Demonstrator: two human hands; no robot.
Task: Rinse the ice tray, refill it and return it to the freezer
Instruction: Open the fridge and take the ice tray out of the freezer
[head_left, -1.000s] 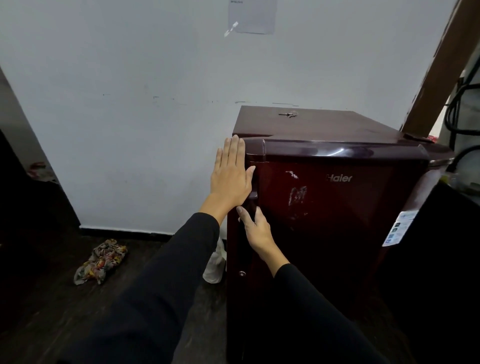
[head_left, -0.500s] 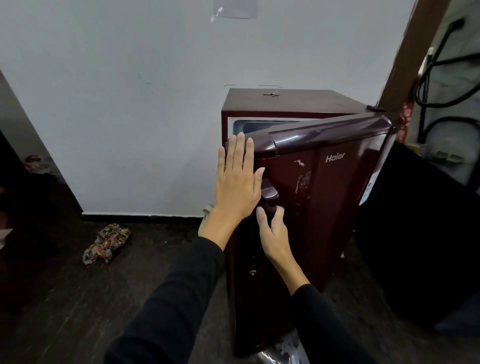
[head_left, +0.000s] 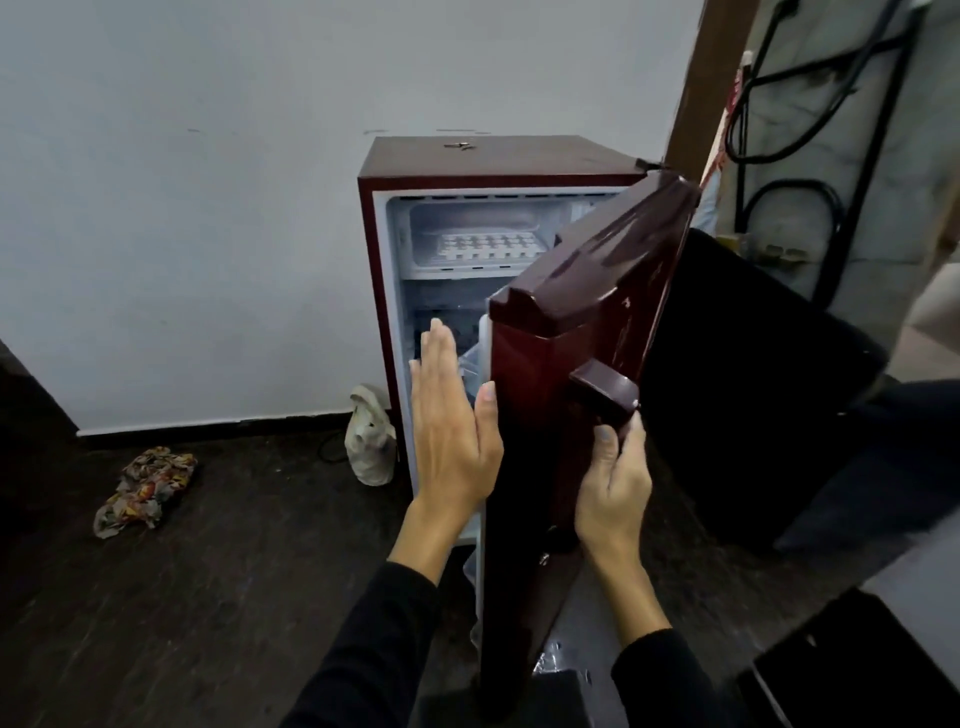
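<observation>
A small maroon fridge (head_left: 498, 158) stands against the white wall with its door (head_left: 587, 332) swung well open toward me. In the freezer compartment (head_left: 431, 228) at the top lies a white ice tray (head_left: 491, 246), flat on the shelf. My left hand (head_left: 452, 431) is flat with fingers together, its thumb against the door's inner edge. My right hand (head_left: 615, 483) curls its fingers under the door handle (head_left: 605, 395) on the outer face. The lower fridge shelves are mostly hidden behind my left hand and the door.
A crumpled patterned cloth (head_left: 148, 488) lies on the dark floor at the left. A whitish bag (head_left: 370, 439) leans at the fridge's left foot. A black cabinet (head_left: 753, 395) stands right behind the open door. Cables (head_left: 779, 78) hang on the right wall.
The fridge door has swung from shut to wide open, showing the freezer and the ice tray. Both hands moved back with the door; the left now sits at its inner edge.
</observation>
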